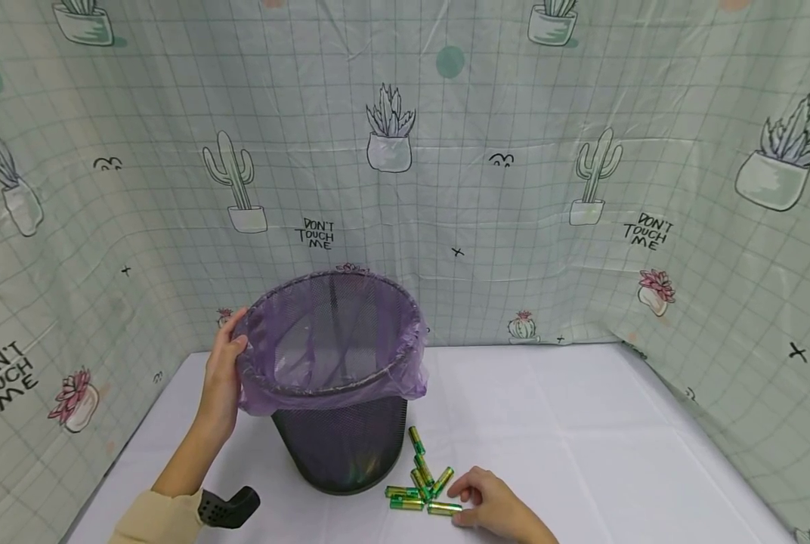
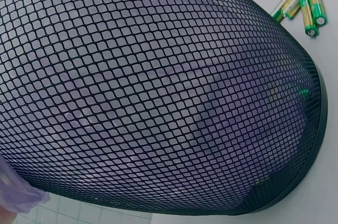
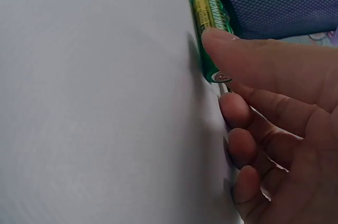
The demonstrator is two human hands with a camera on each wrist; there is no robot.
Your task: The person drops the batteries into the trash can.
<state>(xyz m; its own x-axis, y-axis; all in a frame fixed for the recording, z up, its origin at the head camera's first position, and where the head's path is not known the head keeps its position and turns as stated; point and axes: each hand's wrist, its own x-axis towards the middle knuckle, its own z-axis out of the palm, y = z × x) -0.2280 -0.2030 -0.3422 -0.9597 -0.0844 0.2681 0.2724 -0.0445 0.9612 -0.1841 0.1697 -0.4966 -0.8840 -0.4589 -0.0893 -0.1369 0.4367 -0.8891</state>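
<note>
Beige sleeve cloth is nearest, in front and left of the mesh bin. Left of the bin's mouth, the left hand grips the rim, over which a purple liner folds. Green-and-gold batteries lie on the white table, in front and right of the bin's base. Farther right of the bin, the right hand parts thumb and forefinger around one battery's end; whether they touch it cannot be told.
</note>
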